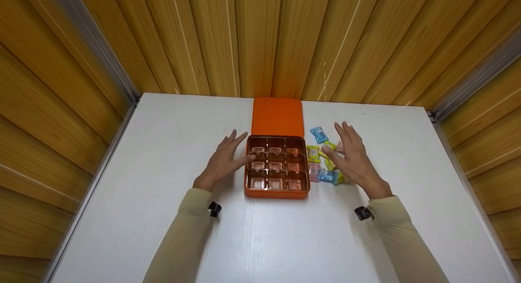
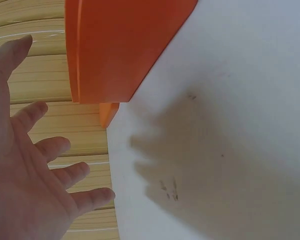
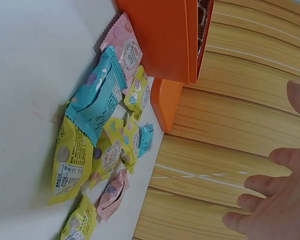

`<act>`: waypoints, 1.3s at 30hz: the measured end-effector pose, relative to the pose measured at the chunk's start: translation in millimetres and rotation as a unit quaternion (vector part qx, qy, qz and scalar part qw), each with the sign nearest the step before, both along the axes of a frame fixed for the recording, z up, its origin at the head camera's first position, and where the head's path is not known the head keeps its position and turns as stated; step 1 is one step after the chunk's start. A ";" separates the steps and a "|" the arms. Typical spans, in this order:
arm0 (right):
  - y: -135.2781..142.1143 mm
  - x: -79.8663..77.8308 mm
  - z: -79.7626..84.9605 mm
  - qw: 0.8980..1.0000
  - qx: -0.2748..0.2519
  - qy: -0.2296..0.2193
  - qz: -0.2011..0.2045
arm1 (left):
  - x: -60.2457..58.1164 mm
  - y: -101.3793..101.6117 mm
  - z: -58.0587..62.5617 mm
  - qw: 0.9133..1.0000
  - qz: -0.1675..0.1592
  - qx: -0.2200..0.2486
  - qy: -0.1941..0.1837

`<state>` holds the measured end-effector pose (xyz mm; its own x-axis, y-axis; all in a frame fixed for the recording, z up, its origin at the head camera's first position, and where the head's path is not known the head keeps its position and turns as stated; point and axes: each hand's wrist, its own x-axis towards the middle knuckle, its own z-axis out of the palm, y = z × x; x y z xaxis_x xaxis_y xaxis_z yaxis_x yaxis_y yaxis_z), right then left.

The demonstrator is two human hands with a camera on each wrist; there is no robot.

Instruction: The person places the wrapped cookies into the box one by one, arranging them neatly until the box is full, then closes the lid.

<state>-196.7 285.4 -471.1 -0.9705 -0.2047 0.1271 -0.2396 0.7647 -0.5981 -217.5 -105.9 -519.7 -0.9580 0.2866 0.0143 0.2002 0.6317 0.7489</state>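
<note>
An orange tin box (image 1: 276,194) stands on the table with its lid (image 1: 277,117) folded back behind it. Inside sits a clear brown plastic tray (image 1: 276,173) divided into several compartments. My left hand (image 1: 223,163) is spread at the box's left side, its thumb overlapping the rim in the head view. Over the right side my right hand (image 1: 355,161) hovers with fingers extended, holding nothing. Below and beside it lie small wrapped candies: a blue packet (image 1: 319,134), a yellow packet (image 3: 72,160), a pink packet (image 3: 124,52) and several more. My right hand partly hides some of them in the head view.
The white table (image 1: 260,242) backs onto a wood-patterned panel wall (image 1: 260,42), with similar panels at left and right. Metal posts (image 1: 97,42) stand at the corners. A dark wrist strap piece (image 1: 215,209) shows at the left sleeve.
</note>
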 end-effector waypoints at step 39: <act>30.2 15.3 -21.7 0.996 0.023 -0.082 -0.001 | 3.8 6.1 -24.1 0.978 0.067 0.178 -0.081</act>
<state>-181.4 315.6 -492.8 -0.9779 -0.2049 -0.0419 -0.1406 0.7924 -0.5935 -213.6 -99.8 -543.8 -0.9845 0.1633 -0.0641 -0.0053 0.3372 0.9414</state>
